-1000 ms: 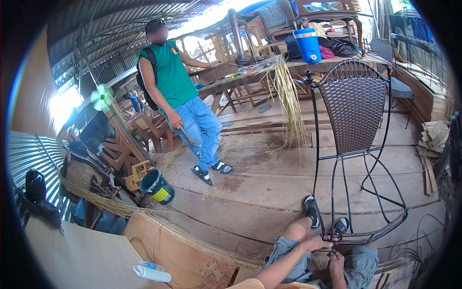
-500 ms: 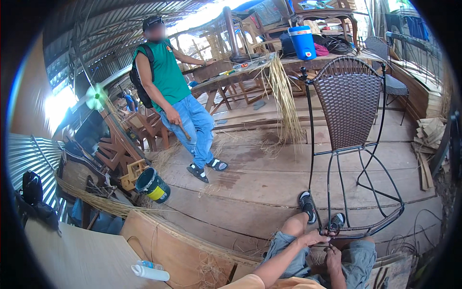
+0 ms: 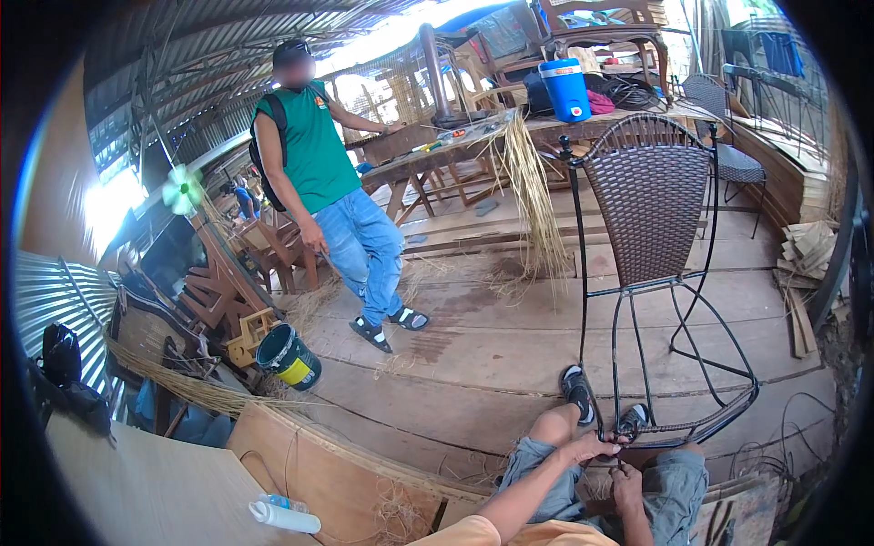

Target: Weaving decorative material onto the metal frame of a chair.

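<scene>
A chair (image 3: 651, 214) with a black metal frame and a brown woven back stands before my knees, its seat frame bare of weaving inside. My left hand (image 3: 592, 446) is closed at the near left corner of the seat rail (image 3: 678, 444), its fingers pinched around the frame. Just below and to the right, my right hand (image 3: 626, 487) is curled shut by my knee. A thin dark thing seems to come up from its fingers toward the left hand, too small to name. Dark strip is wound along parts of the rail.
A person in a green sleeveless shirt (image 3: 314, 150) stands by a long workbench (image 3: 419, 162). On the bench are a blue water jug (image 3: 565, 91) and hanging pale strands (image 3: 528, 200). A dark bucket (image 3: 289, 357) stands at left; wooden panels (image 3: 346, 455) and a white bottle (image 3: 284, 517) lie nearer.
The view has shifted slightly, so the chair sits a little farther left. The stick in the other person's lowered hand no longer shows. My hands stay at the chair's corner.
</scene>
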`<state>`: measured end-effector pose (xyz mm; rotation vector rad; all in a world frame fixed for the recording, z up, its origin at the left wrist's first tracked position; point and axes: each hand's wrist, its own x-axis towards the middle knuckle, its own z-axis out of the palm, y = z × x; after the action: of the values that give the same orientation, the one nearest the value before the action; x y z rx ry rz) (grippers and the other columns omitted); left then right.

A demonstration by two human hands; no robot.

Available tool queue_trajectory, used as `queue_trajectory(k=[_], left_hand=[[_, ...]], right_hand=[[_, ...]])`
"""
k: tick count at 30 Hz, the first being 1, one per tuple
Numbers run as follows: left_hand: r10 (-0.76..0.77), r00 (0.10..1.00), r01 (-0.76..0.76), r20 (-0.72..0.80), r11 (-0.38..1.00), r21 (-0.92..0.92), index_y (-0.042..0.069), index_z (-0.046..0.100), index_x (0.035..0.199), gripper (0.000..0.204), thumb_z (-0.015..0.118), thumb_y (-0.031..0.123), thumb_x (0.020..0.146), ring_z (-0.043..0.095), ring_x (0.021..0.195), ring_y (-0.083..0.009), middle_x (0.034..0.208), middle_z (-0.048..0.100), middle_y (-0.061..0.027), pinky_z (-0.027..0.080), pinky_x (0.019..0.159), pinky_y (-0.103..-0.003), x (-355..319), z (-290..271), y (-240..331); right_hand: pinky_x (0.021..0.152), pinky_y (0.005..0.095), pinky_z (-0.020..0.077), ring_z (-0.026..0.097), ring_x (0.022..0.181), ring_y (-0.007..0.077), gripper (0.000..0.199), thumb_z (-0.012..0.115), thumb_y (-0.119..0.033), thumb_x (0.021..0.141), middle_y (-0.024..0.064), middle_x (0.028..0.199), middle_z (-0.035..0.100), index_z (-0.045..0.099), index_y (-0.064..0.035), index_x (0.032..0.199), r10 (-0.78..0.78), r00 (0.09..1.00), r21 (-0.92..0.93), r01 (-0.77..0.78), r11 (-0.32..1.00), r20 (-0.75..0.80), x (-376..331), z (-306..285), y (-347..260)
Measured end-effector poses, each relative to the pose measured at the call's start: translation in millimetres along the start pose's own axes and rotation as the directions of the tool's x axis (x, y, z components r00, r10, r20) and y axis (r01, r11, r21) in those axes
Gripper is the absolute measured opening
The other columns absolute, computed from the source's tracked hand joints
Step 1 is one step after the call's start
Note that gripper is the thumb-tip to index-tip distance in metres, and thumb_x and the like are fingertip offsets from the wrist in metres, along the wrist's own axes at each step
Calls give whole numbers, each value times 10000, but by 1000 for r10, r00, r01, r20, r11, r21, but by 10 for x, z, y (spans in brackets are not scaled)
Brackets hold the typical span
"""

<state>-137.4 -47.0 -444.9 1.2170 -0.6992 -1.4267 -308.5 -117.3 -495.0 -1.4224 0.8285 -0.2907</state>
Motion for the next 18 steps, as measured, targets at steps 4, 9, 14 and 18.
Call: queue_trajectory(k=[4,9,14,18], left_hand=[[-23,1000,23,-3,1000,10,86,600,1194,418,669,213,802,471,1018,-92,1078,573,12,318,926,-238,1,-13,-8],[22,999,-17,-41,994,107,106,627,1161,378,667,222,804,477,964,-89,1027,579,28,339,886,-231,51,-82,-115],[46,997,-41,-56,994,97,127,644,1141,353,667,232,805,472,853,-80,928,574,50,365,797,-224,135,-125,-232],[35,997,-26,-65,989,143,132,644,1141,353,669,225,801,464,807,-73,888,569,63,366,759,-215,99,-73,-130]], right_hand=[[771,335,423,550,822,255,203,533,-81,785,159,893,596,599,57,919,-139,990,-61,139,988,1,38,7,70],[803,340,419,554,873,274,218,527,-67,780,169,935,600,601,50,949,-103,994,-116,104,988,22,-60,12,-155],[731,310,447,552,752,184,261,538,-110,786,115,820,629,618,80,947,-170,985,-132,164,978,-30,-68,34,-133],[722,315,451,552,757,183,263,537,-108,784,118,823,629,619,77,952,-89,996,-109,90,990,19,-101,-10,-200]])
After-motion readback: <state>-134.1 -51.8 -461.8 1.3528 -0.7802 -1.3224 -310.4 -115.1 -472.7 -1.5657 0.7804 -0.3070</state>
